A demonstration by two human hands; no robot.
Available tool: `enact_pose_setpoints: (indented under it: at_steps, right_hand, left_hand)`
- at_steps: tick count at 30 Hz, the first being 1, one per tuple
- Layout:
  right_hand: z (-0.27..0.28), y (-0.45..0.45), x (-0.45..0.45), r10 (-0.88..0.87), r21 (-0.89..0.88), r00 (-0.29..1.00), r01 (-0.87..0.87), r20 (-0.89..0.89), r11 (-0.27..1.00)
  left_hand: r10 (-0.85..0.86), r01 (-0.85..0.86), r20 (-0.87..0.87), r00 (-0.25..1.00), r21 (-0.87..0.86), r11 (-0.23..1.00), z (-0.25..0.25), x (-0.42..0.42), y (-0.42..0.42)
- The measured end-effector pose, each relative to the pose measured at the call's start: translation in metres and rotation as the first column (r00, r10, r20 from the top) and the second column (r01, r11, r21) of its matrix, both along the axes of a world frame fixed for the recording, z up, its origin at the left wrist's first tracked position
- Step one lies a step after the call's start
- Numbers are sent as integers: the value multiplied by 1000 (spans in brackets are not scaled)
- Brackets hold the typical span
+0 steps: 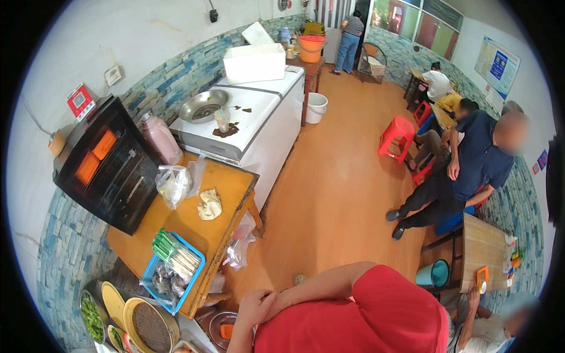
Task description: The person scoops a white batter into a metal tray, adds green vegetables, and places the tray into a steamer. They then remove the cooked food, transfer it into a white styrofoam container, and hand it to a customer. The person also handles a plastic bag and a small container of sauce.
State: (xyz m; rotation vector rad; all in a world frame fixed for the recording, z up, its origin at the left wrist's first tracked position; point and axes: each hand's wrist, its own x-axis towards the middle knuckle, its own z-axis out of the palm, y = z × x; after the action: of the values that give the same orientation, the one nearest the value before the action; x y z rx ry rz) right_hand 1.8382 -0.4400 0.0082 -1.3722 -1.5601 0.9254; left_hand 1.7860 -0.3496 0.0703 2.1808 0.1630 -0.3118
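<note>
Bare arms come out of my red shirt at the bottom of the view. My left hand [255, 304] lies folded over my right wrist, which has a dark band. My right hand is hidden beneath; only its forearm [320, 286] shows. Just beyond them is a metal basin [215, 324] with an orange thing in it. Further left stand a cream pot [175, 324] of dark brown contents, a yellowish lid [113, 302] and a container of chopped greens [91, 318]. Above these, a blue plastic basket [201, 266] holds wrapped chopsticks [176, 255] and dark bagged items.
A wooden table [236, 176] carries a crumpled cloth [209, 204], a plastic bag [173, 185], a pink thermos [161, 139] and a black-fronted cabinet [114, 170]. Behind is a chest freezer [265, 128]. Rightward are a standing person [472, 154], seated people, a red stool [396, 137] and a bin [432, 273].
</note>
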Motion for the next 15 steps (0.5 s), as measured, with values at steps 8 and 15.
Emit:
enact_pose_setpoints:
  at_steps: [8,15]
  right_hand:
    - [-3,-3,-2,-43,77,999,45,-30,996]
    - [25,6,4,-247,314,962,200,119,928]
  left_hand:
    - [138,-326,-299,944,-792,515,-25,-21,19]
    - [340,-491,-435,834,-866,97,-38,-22,11]
